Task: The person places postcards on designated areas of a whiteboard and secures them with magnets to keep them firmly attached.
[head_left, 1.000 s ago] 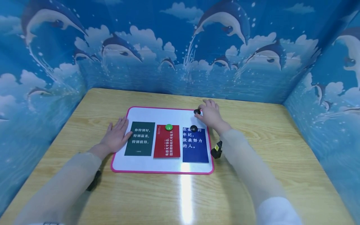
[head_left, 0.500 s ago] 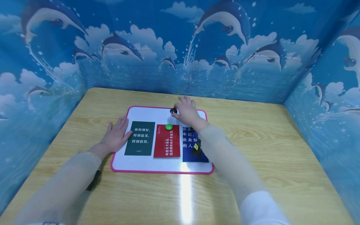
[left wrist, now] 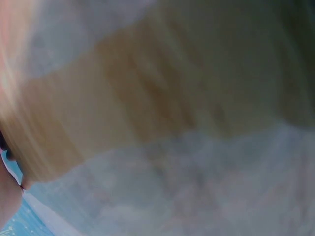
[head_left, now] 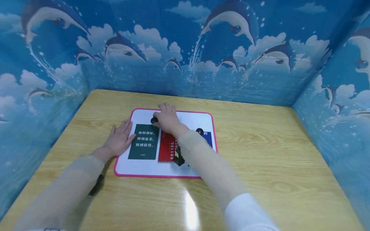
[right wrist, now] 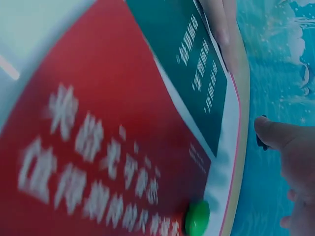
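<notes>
My right hand [head_left: 168, 120] pinches a round black magnet [head_left: 154, 120] between thumb and fingers, over the top edge of the dark green card [head_left: 144, 149]. The card lies on a white board [head_left: 136, 167] with a pink rim. Flat on the board's left edge, my left hand [head_left: 118, 141] rests with straight fingers. A red card [head_left: 165, 152] lies in the middle, partly under my right arm in the head view. Its green magnet [right wrist: 198, 218] shows in the right wrist view. Another black magnet [head_left: 199, 131] sits at the top of the blue card [head_left: 209, 138], mostly covered by my sleeve.
The board lies on a wooden table [head_left: 260, 147]. Blue curtains [head_left: 185, 77] printed with dolphins surround the table's back and sides. A black wrist device [head_left: 179, 157] hangs under my right forearm, over the red card. The left wrist view is mostly blurred sleeve.
My right hand has carried the black magnet leftward, from the board's top right corner past the red card to the green card's top. My left hand has stayed in place.
</notes>
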Tool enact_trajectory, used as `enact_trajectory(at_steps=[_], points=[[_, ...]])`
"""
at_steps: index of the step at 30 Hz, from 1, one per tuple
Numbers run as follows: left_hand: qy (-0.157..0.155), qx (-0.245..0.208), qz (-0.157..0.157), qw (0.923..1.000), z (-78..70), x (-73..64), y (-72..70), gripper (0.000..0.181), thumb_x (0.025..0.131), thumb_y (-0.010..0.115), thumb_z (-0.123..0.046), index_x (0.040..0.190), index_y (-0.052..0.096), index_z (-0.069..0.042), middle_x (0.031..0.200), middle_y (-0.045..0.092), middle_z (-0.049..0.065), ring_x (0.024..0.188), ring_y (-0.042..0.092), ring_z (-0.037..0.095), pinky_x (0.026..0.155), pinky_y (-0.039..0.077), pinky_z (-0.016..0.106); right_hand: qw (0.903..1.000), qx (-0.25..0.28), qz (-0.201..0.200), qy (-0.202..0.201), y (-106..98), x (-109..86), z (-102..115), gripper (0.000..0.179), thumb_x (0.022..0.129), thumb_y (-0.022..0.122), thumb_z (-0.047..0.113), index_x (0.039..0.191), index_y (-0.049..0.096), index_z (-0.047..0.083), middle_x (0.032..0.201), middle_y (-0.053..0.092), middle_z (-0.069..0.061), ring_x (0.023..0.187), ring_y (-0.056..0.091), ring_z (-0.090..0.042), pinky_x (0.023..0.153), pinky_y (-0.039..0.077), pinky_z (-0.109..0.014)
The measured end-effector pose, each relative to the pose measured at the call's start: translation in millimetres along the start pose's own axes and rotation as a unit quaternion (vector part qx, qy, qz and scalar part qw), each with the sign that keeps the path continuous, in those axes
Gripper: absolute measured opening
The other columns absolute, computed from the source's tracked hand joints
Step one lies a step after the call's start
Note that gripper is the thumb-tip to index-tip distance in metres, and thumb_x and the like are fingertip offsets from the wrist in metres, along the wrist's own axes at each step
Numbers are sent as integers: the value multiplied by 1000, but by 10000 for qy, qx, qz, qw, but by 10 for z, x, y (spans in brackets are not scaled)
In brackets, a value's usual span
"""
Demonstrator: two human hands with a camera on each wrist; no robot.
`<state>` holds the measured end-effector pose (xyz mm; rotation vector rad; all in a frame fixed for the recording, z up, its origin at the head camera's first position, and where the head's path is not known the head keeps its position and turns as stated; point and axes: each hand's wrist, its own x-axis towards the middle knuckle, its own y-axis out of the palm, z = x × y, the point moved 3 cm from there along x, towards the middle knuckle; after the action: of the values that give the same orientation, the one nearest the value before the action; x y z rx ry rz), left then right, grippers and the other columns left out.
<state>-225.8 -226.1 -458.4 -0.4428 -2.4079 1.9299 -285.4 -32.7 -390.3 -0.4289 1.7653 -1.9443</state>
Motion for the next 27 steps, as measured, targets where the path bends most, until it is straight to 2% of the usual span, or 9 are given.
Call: enact_trajectory(at_steps=[8,21,27], points=[[7,14,48,10000,13,7,-2,70,100,22,-47,149,2,0,157,-2,19,145,-3,38,113,-6,60,9998,-56,213,-8,112,94,181,39,92,55,41,128,56,26,152,28,-7,144,14,-30,117,13,-52],[-8,-6,-19,10000,20,14,7,70,100,26,-46,149,6,-1,157,1,19,145,0,37,113,-3,61,9994,-80,335,103,202,119,234,39,91,58,39,127,57,25,150,31,-6,143,15,-30,117,12,-53],[-12,-14,55,10000,20,4,5,70,100,25,-46,149,4,-1,157,0,19,145,-2,37,113,-5,61,9994,-63,331,97,233,120,248,39,91,58,39,127,57,25,150,32,-6,143,15,-30,117,11,-53]])
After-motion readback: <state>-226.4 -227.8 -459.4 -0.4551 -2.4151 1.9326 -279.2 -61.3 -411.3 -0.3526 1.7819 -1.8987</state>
